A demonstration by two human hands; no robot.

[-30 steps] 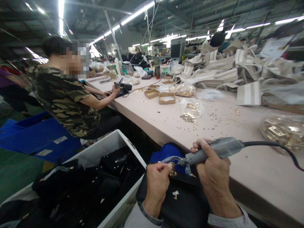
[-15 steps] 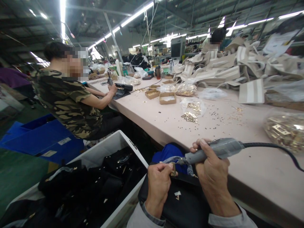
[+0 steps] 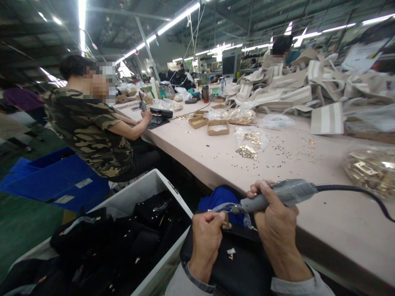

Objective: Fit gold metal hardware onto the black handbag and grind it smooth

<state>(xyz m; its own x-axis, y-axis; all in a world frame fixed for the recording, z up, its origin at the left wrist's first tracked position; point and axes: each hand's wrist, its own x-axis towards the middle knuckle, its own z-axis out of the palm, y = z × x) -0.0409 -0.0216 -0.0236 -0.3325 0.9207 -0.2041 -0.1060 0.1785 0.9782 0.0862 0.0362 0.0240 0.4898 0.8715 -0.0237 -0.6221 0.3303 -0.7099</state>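
My right hand (image 3: 276, 226) is wrapped round a grey electric screwdriver (image 3: 280, 195), its black cord running off to the right. The tool's tip meets a gold metal plate (image 3: 226, 220) on a black handbag (image 3: 243, 259) in front of me. With thumb and fingers closed, my left hand (image 3: 206, 236) pinches that gold plate at the bag's edge. A small gold fitting with a white scrap (image 3: 231, 252) shows on the bag's front. Clear plastic wraps part of the bag's handle (image 3: 225, 206).
Left of me a white bin (image 3: 157, 181) holds several black bags. The table (image 3: 191, 158) carries gold plates (image 3: 246, 152), tiny dark screws, small cardboard boxes (image 3: 217, 128), a bag of gold hardware (image 3: 370, 168) and piled beige pieces (image 3: 284, 94). A co-worker (image 3: 89, 123) sits beyond a blue bin (image 3: 55, 181).
Both my hands, the screwdriver and the handbag stay in almost the same place. The co-worker at the left has shifted very slightly.
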